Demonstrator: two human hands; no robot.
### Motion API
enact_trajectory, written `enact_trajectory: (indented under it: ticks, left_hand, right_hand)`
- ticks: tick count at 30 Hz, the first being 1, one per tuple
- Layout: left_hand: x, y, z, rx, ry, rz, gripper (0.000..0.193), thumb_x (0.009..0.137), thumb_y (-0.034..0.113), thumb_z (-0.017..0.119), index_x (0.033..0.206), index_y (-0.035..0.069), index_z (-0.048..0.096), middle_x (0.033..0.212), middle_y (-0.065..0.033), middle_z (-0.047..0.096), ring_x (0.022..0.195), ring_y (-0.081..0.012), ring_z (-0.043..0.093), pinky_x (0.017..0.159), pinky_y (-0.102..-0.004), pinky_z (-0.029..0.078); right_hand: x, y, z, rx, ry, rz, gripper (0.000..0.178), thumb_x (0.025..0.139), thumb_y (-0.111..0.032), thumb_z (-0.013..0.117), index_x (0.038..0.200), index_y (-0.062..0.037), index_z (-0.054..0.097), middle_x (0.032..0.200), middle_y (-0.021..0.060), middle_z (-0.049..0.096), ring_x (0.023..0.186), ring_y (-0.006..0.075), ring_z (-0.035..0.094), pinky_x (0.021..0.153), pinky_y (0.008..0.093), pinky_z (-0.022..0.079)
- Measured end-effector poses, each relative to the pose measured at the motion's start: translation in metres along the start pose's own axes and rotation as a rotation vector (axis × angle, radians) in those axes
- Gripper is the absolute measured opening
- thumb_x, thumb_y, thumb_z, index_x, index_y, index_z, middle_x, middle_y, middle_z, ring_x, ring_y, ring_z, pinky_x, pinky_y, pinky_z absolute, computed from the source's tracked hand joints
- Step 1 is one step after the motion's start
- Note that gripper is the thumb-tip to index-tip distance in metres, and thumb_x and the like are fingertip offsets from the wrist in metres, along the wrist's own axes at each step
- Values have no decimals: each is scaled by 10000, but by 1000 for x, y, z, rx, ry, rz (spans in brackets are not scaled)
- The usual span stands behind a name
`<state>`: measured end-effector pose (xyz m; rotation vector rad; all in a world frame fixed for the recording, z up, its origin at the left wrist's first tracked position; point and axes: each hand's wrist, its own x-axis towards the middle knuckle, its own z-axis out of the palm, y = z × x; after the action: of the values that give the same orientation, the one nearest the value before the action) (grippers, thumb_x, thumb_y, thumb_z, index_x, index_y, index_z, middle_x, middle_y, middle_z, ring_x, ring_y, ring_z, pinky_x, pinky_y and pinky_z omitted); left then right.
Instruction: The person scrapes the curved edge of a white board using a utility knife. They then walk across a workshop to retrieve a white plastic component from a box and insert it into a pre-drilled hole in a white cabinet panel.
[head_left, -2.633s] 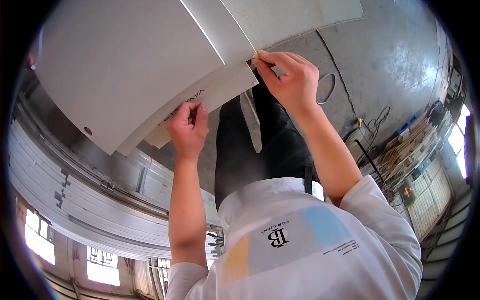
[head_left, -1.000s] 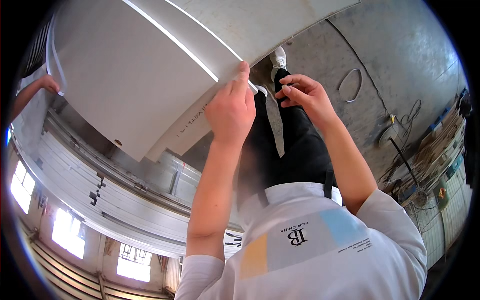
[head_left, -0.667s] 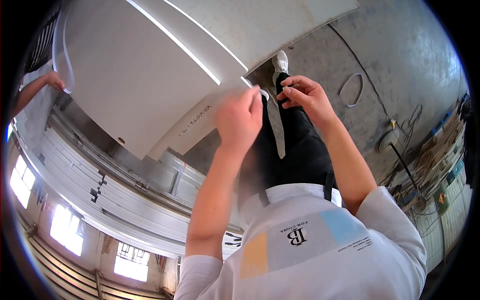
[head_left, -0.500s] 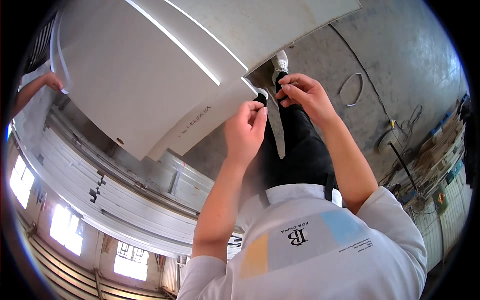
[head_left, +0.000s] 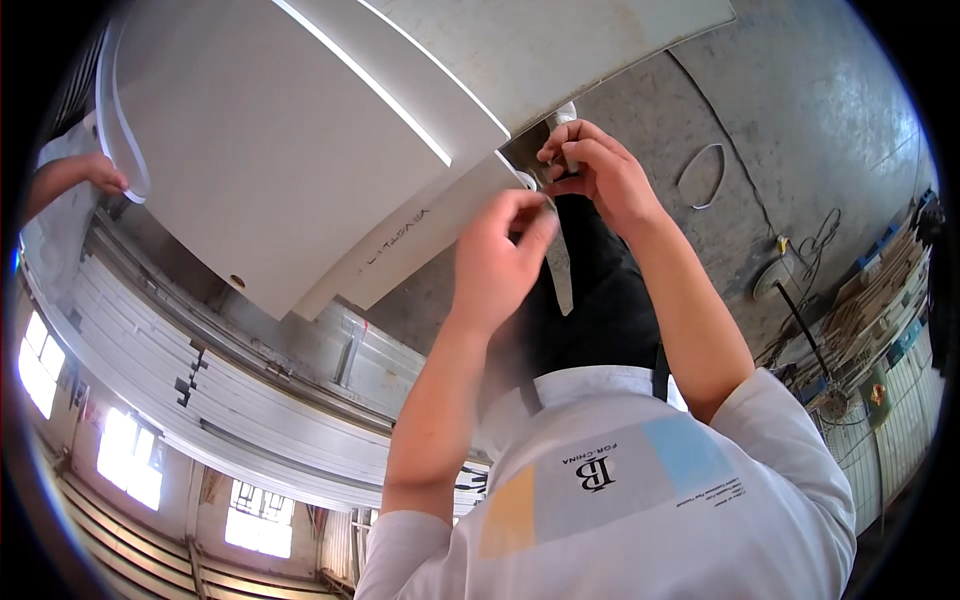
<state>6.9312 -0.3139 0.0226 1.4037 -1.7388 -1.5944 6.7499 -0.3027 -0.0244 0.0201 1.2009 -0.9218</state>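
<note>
Close together in front of my body, both hands are raised near the edge of a stack of large pale boards (head_left: 250,150). The fingers of my left hand (head_left: 500,258) are curled, thumb against forefinger, and slightly blurred. My right hand (head_left: 612,178) is just to the right and a little farther out, its thumb and fingers bent together toward the left fingertips. Whatever sits in either pinch, if anything, is too small to make out. A narrow pale board edge (head_left: 430,235) with dark handwriting lies just left of my left hand.
At the far left, another person's hand (head_left: 105,175) is at a curved white strip (head_left: 130,150). White strips (head_left: 370,85) lie along the boards. On the concrete floor are a looped strip (head_left: 702,178), a dark cable (head_left: 725,125) and a round-based stand (head_left: 775,278). Stacked panels (head_left: 860,310) stand at right.
My hands have come closer together, the left moving slightly right and the right slightly left. The other person's hand has moved down a little, and the strip beside it has bent more.
</note>
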Motion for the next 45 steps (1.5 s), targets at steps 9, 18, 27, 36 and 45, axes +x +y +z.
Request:
enact_trajectory:
  ticks: [9, 18, 27, 36, 45]
  left_hand:
    - [17, -1, -25, -378, 191, -627, 333, 1010, 316, 666, 836, 32, 649, 685, -10, 623, 607, -73, 575, 560, -224, 470]
    - [11, -22, -21, -379, 173, -645, 347, 1016, 307, 647, 835, 13, 688, 656, -23, 628, 525, -90, 563, 509, -237, 468]
    - [8, -28, -18, -355, 142, -583, 340, 1028, 298, 647, 832, 21, 673, 657, -18, 619, 528, -77, 555, 488, -228, 439]
    - [6, -33, -19, -372, 121, -551, 322, 1023, 287, 650, 852, 17, 689, 662, -16, 636, 536, -75, 570, 508, -230, 450]
    - [5, -29, -19, -325, 104, -534, 325, 1024, 300, 651, 855, 24, 677, 668, -16, 639, 532, -73, 572, 496, -227, 433]
  right_hand:
    - [1, 19, 38, -348, 206, -157, 237, 961, -218, 647, 953, 1, 738, 768, -14, 646, 731, 64, 554, 675, 230, 456]
    - [-1, 37, 74, -160, 374, -187, 254, 927, -190, 770, 1058, 27, 753, 820, 4, 686, 725, 69, 587, 669, 225, 476]
    - [-6, 33, 83, -67, 408, -169, 260, 924, -195, 767, 1055, 28, 746, 801, 16, 681, 710, 74, 595, 643, 235, 478]
    - [-2, 34, 83, -58, 440, -197, 269, 922, -211, 761, 1030, 35, 744, 741, 13, 663, 659, 62, 576, 599, 227, 459]
    - [5, 25, 79, -54, 509, -147, 272, 909, -248, 774, 859, 12, 716, 691, -4, 621, 609, 49, 510, 549, 228, 383]
